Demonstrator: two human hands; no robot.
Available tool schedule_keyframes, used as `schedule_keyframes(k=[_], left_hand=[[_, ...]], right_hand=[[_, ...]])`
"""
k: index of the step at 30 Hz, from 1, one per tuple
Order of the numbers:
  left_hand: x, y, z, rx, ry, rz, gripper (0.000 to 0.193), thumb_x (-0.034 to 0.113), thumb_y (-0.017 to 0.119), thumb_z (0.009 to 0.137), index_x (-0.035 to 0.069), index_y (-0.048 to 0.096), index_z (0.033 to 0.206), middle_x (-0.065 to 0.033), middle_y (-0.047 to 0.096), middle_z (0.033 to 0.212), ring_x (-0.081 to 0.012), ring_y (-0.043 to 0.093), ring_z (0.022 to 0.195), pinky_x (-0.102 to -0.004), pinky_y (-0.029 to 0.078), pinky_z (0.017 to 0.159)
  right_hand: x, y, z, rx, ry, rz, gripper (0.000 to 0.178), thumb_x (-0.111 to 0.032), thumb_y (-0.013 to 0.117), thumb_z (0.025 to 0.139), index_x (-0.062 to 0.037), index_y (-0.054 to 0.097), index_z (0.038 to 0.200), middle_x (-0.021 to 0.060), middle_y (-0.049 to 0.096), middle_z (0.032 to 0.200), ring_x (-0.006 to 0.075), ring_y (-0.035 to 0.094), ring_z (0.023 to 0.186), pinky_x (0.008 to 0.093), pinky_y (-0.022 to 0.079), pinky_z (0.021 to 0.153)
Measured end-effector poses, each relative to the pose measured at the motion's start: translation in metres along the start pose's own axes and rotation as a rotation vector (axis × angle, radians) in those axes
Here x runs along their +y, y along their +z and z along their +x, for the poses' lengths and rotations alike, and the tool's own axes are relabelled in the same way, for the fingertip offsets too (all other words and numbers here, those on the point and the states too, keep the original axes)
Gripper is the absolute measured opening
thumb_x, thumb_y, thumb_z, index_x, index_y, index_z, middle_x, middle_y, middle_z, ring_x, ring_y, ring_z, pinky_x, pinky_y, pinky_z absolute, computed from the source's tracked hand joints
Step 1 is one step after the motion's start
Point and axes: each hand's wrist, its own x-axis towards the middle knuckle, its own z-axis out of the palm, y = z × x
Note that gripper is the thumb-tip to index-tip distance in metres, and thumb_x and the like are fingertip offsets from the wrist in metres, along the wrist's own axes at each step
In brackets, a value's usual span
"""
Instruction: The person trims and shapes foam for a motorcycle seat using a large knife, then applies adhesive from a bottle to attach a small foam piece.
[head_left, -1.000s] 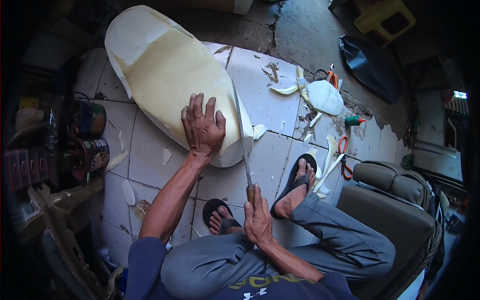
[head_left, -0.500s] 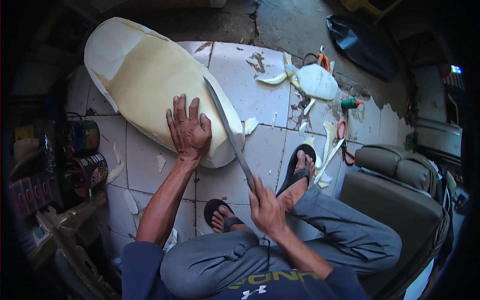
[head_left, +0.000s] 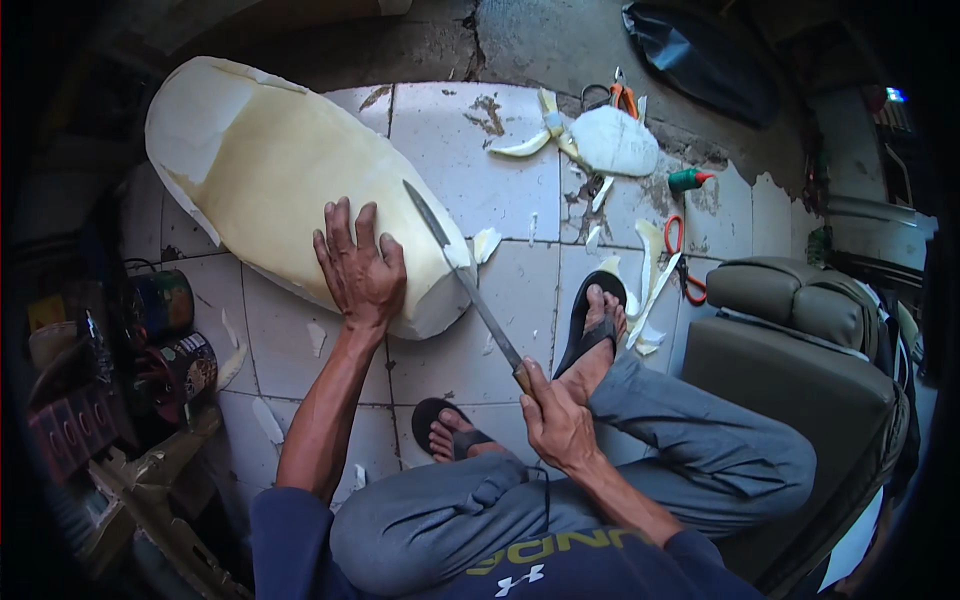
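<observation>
A long cream-coloured foam block, rounded like a seat cushion, lies on the floor ahead of me, its far-left end whiter. My left hand presses flat on its near part, fingers stretched out and a little apart. In my right hand is the handle of a long knife, fingers wrapped round it. The narrow grey blade slants up and left, its tip over the foam's right side. A small white foam offcut rests beside the foam's right edge.
White floor tiles carry scattered foam scraps. To the right are red-handled scissors, a green bottle, a white foam piece and orange-handled pliers. A dark padded seat stands at my right; cans stand at left.
My right hand has drawn the knife back toward me and slightly right. The left hand stays on the foam. The whole view has shifted a little.
</observation>
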Motion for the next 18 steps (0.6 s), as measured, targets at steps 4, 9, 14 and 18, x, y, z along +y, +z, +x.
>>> schedule_keyframes(k=[4,9,14,18], left_hand=[[0.005,0.003,-0.007,-0.025,0.023,-0.031,0.050,0.022,0.057,0.093,0.009,0.053,0.140,-0.0191,0.040,0.154,-0.0376,0.031,0.152,-0.0592,0.020,0.124],[0.002,0.003,0.000,-0.011,0.025,-0.024,0.050,0.022,0.056,0.093,0.009,0.053,0.141,-0.0191,0.039,0.155,-0.0376,0.029,0.152,-0.0592,0.019,0.124],[-0.003,0.000,-0.002,-0.019,0.032,-0.020,0.049,0.022,0.056,0.093,0.009,0.053,0.140,-0.0189,0.039,0.154,-0.0376,0.029,0.152,-0.0592,0.019,0.124],[-0.002,-0.001,-0.003,-0.022,0.033,-0.011,0.049,0.022,0.055,0.093,0.009,0.052,0.141,-0.0191,0.039,0.154,-0.0377,0.030,0.152,-0.0591,0.019,0.124]], right_hand=[[-0.006,0.009,0.060,-0.058,0.062,-0.061,0.055,-0.020,0.061,0.101,-0.0105,0.046,0.154,0.0210,0.070,0.102,0.0416,0.070,0.087,0.0472,0.056,0.075],[0.021,0.012,0.012,0.048,-0.022,0.062,0.056,-0.030,0.056,0.103,-0.0202,0.042,0.157,0.0192,0.067,0.094,0.0432,0.068,0.079,0.0528,0.055,0.071],[0.013,0.015,0.047,0.001,0.048,0.086,0.055,-0.028,0.055,0.104,-0.0207,0.042,0.157,0.0222,0.069,0.099,0.0440,0.069,0.085,0.0532,0.055,0.076],[0.030,0.023,0.035,0.022,-0.008,0.141,0.055,-0.027,0.053,0.105,-0.0185,0.041,0.157,0.0251,0.069,0.099,0.0485,0.067,0.089,0.0542,0.054,0.079]])
